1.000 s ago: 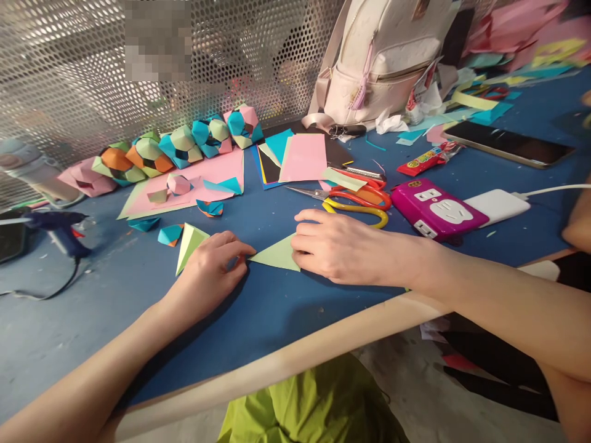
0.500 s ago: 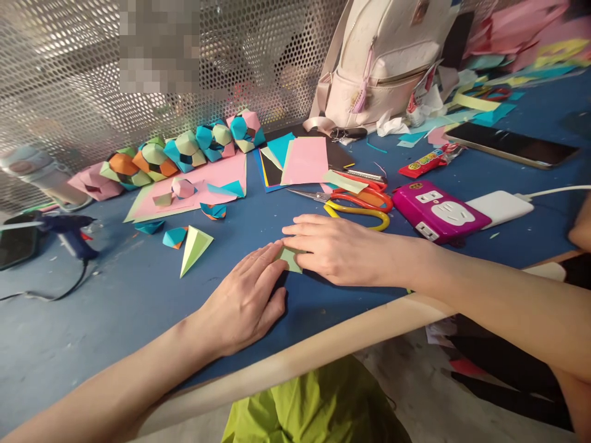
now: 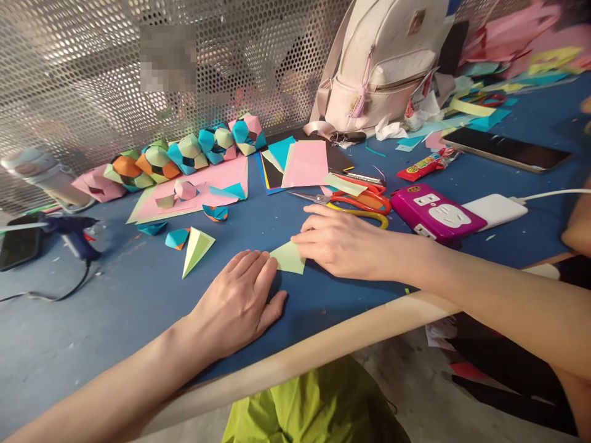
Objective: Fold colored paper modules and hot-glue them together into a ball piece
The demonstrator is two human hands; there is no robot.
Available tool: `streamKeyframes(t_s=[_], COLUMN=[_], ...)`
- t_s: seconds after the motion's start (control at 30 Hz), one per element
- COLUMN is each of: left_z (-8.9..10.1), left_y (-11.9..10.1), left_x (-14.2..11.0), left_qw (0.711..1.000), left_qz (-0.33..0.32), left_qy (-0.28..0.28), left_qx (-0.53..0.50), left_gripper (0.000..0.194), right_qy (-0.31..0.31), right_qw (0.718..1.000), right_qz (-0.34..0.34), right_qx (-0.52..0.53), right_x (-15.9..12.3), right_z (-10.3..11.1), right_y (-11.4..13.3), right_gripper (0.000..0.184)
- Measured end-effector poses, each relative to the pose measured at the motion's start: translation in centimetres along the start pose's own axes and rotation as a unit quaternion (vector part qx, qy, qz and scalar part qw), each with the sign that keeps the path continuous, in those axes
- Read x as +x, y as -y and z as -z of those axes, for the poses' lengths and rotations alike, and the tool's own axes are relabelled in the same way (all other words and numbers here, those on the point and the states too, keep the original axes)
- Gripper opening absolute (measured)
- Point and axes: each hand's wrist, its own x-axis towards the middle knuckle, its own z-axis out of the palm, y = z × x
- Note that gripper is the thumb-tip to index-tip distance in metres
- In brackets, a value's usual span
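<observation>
A small light green sheet of paper (image 3: 290,258) lies flat on the blue table between my hands. My left hand (image 3: 244,295) rests palm down, its fingertips on the paper's left edge and its thumb stretched apart. Over the right end of the paper is my right hand (image 3: 339,243), with fingers spread and fingertips touching it; its thumb is hidden. To the left stands a folded green paper piece (image 3: 197,249), beside a small blue-and-orange folded piece (image 3: 176,238). Scissors with red and yellow handles (image 3: 357,209) lie just beyond my right hand.
Several folded paper balls (image 3: 188,154) line the metal mesh. Pink sheets (image 3: 305,163) lie behind the scissors. A purple power strip (image 3: 436,212), a phone (image 3: 510,147) and a pale backpack (image 3: 383,67) are at right. A glue gun (image 3: 76,234) with its cord is at left.
My hands have moved slightly apart, the left one a little leftward and the right one a little up and right. More of the green paper shows between them.
</observation>
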Motion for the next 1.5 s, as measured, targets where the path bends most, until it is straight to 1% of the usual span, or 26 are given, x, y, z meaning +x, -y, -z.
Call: streamKeyframes(t_s=[0.13, 0.23, 0.3, 0.37, 0.43, 0.53, 0.63, 0.77, 0.9, 0.97, 1.0, 1.07, 1.1, 1.17, 1.2, 1.27, 1.3, 1.33, 1.37, 1.4, 1.47, 1.5], left_z=[0.6, 1.1, 1.3, 1.3, 1.1, 0.7, 0.2, -0.8, -2.0, -2.4, -2.4, -2.2, -2.0, -1.7, -1.5, -1.3, -1.3, -1.3, -1.3, -1.3, -1.2, -1.1], left_y=[-0.1, -0.1, 0.0, 0.2, 0.5, 1.0, 1.1, 1.0, 1.7, 2.4, 2.7, 3.0, 3.0, 2.9, 2.8, 2.4, 2.2, 2.0, 1.9, 1.8, 1.5, 1.4], left_x=[-0.4, -0.6, -0.6, -0.5, -0.4, -0.5, -0.4, 0.2, 1.0, 1.1, 1.1, 1.1, 1.2, 1.3, 1.4, 1.6, 1.6, 1.7, 1.7, 1.8, 2.0, 2.1], left_qw=[0.999, 0.997, 0.996, 0.996, 0.996, 0.996, 0.995, 0.992, 0.991, 0.992, 0.99, 0.978, 0.968, 0.949, 0.94, 0.918, 0.902, 0.879, 0.847, 0.805, 0.705, 0.658], left_qz=[-0.006, -0.005, -0.01, -0.015, -0.013, 0.001, 0.012, 0.046, 0.065, 0.088, 0.107, 0.153, 0.176, 0.216, 0.236, 0.282, 0.309, 0.337, 0.36, 0.379, 0.4, 0.406], left_qy=[0.02, 0.033, 0.034, 0.026, 0.005, -0.027, -0.037, -0.045, -0.059, -0.078, -0.093, -0.134, -0.156, -0.188, -0.196, -0.195, -0.188, -0.182, -0.178, -0.178, -0.18, -0.18], left_qx=[0.048, 0.072, 0.08, 0.085, 0.087, 0.087, 0.094, 0.108, 0.104, 0.055, 0.019, -0.054, -0.085, -0.131, -0.151, -0.198, -0.234, -0.284, -0.348, -0.42, -0.557, -0.608], left_gripper=[0.029, 0.032, 0.032, 0.033, 0.031, 0.028, 0.028, 0.036, 0.033, 0.032, 0.031, 0.027, 0.026, 0.023, 0.022, 0.019, 0.017, 0.015, 0.011, 0.009, 0.015, 0.019], right_qy=[0.056, 0.066, 0.058, 0.043, 0.032, 0.036, 0.035, 0.004, -0.034, -0.066, -0.092, -0.161, -0.192, -0.228, -0.23, -0.211, -0.199, -0.189, -0.181, -0.178, -0.182, -0.184], right_qw=[0.996, 0.993, 0.992, 0.991, 0.991, 0.988, 0.981, 0.98, 0.984, 0.981, 0.977, 0.957, 0.941, 0.895, 0.868, 0.819, 0.799, 0.78, 0.763, 0.745, 0.715, 0.705], right_qz=[-0.056, -0.074, -0.087, -0.099, -0.104, -0.123, -0.159, -0.168, -0.161, -0.177, -0.193, -0.236, -0.261, -0.307, -0.326, -0.351, -0.357, -0.358, -0.354, -0.347, -0.327, -0.316], right_qx=[-0.044, -0.057, -0.067, -0.073, -0.074, -0.087, -0.107, -0.105, -0.069, -0.038, -0.018, 0.045, 0.096, 0.229, 0.295, 0.401, 0.441, 0.477, 0.51, 0.541, 0.59, 0.608], right_x=[0.0, 0.0, -0.1, -0.2, -0.3, -0.3, -0.2, -0.1, 0.2, 0.4, 0.6, 0.8, 1.0, 1.4, 1.6, 2.1, 2.3, 2.6, 2.8, 2.9, 3.2, 3.3], right_z=[1.1, 1.4, 1.3, 1.1, 1.0, 0.8, 0.6, 0.1, -0.4, -0.3, -0.2, 0.1, 0.2, 0.3, 0.2, -0.1, -0.4, -0.7, -1.0, -1.2, -1.5, -1.5], right_y=[-0.1, -0.1, -0.4, -0.7, -1.0, -1.3, -1.4, -1.4, -1.0, -0.8, -0.7, -0.5, -0.4, -0.1, 0.0, 0.3, 0.4, 0.4, 0.4, 0.4, 0.4, 0.3], right_gripper=[0.025, 0.025, 0.024, 0.026, 0.028, 0.029, 0.03, 0.026, 0.023, 0.022, 0.021, 0.019, 0.019, 0.027, 0.035, 0.049, 0.054, 0.057, 0.058, 0.057, 0.052, 0.049])
